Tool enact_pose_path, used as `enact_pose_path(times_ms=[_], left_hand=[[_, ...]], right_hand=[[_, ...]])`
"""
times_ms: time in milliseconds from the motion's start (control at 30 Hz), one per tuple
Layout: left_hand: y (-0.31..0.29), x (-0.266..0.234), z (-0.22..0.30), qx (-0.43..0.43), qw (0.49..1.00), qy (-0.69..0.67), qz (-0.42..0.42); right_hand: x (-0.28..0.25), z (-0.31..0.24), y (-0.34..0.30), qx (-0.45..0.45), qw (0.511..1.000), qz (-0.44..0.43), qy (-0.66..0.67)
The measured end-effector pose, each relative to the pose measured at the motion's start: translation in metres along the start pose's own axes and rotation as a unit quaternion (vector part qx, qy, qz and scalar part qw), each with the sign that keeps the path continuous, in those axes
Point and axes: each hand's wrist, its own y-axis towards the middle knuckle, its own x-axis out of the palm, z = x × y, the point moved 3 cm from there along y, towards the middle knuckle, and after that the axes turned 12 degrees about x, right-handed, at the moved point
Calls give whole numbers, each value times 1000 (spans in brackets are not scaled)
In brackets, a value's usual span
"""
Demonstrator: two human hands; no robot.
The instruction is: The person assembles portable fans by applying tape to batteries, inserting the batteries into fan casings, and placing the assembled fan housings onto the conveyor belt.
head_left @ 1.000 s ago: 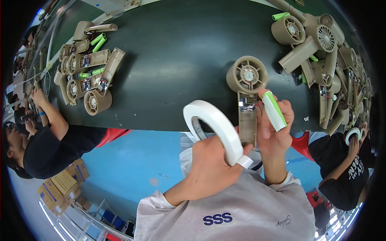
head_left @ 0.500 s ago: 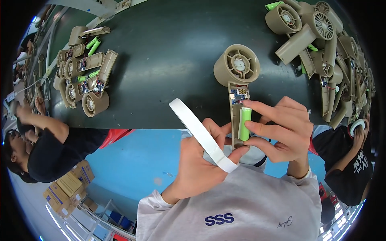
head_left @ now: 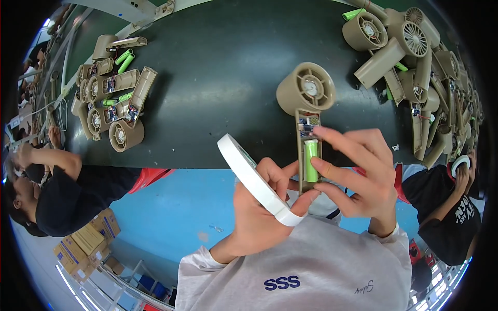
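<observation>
A beige handheld fan with its handle half exposed points away from me, its round head resting over the table. My left hand is closed around the lower end of the handle, and a white roll of tape hangs over that hand. Inside the handle channel lies a green cylindrical battery, lengthwise below a small blue circuit board. My right hand has its middle finger and thumb against the battery, while the index fingertip is by the board.
On the dark green table, open fan halves with green batteries lie at the left. A larger heap of beige fans covers the right side. Co-workers sit at both sides; the right one holds a white roll. Cardboard boxes stand lower left.
The battery has gone from tilted above the handle to lying down in its channel. My right fingers have moved slightly left with it. The fan and tape roll have shifted slightly down.
</observation>
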Motion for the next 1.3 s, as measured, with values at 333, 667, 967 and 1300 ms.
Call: enact_pose_path(times_ms=[333,667,967,1300], left_hand=[[1,-27,-6,101,984,146,25],[-12,-46,40,318,814,482,63],[-58,-111,1,191,875,368,251],[-57,-109,-2,149,898,317,268]], right_hand=[[20,16,45,357,875,-101,312],[2,184,328,396,883,250,-34],[131,-44,223,-241,970,19,-5],[77,-56,127,-137,983,106,-56]])
